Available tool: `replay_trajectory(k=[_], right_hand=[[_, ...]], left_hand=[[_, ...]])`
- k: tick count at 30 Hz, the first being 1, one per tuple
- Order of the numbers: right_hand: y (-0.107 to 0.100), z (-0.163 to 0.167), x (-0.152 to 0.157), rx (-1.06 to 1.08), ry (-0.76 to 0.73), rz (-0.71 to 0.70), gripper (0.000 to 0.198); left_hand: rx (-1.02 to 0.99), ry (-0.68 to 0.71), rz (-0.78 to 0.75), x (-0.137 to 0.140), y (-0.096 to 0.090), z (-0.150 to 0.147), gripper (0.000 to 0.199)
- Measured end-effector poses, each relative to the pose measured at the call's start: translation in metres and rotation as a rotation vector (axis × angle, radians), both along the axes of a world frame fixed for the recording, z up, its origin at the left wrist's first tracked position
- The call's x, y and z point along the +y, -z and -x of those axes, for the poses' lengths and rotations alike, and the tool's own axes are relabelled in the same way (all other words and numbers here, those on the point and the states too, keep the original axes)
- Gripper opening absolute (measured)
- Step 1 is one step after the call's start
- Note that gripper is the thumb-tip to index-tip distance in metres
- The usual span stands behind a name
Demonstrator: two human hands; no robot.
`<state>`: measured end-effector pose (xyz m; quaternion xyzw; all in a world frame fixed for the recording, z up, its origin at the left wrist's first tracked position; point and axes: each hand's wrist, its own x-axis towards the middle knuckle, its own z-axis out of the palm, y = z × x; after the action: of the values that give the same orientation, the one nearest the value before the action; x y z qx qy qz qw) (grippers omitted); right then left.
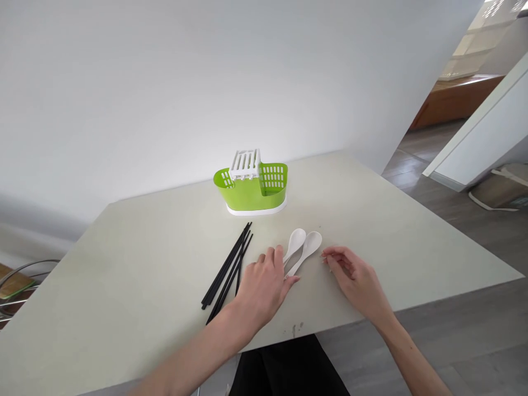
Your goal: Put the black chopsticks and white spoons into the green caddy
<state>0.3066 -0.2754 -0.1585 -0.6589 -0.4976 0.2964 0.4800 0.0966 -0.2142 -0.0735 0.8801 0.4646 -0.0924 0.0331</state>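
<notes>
Two white spoons [310, 243] lie side by side on the table, bowls pointing away from me. My left hand [264, 280] is at their handles, fingers and thumb closed around the handle ends, which it partly hides. To the left, several black chopsticks [226, 269] lie in a loose bundle; my left hand and forearm cover some of their near ends. My right hand [352, 278] hovers just right of the spoon bowls, its fingers loosely curled and nothing in it. Beyond the chopsticks stands a green utensil basket [245, 195] with a white base.
A white slatted rack [246, 161] sits on top of the basket's middle. The pale table [157, 242] backs against a white wall [185, 82]. Its front edge runs close to my lap. At the far left is a metal rack [35, 283]; grey floor shows at the right.
</notes>
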Motion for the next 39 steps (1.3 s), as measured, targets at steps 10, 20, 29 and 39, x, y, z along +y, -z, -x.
replay_trajectory(k=[10,20,29,39], right_hand=[[0.0,0.001,-0.002,0.018,-0.004,0.026,0.03],[0.0,0.0,-0.003,-0.007,0.007,0.056,0.03],[0.004,0.0,-0.005,-0.026,0.039,0.072,0.029],[-0.072,0.016,0.05,-0.501,0.006,-0.326,0.025]], left_hand=[[-0.333,-0.039,-0.263,0.054,-0.027,0.086,0.044],[-0.719,-0.401,-0.293,0.104,0.016,0.149,0.038],[-1.018,-0.591,-0.06,0.109,0.041,0.177,0.042],[-1.023,-0.599,-0.033,0.107,0.044,0.181,0.04]])
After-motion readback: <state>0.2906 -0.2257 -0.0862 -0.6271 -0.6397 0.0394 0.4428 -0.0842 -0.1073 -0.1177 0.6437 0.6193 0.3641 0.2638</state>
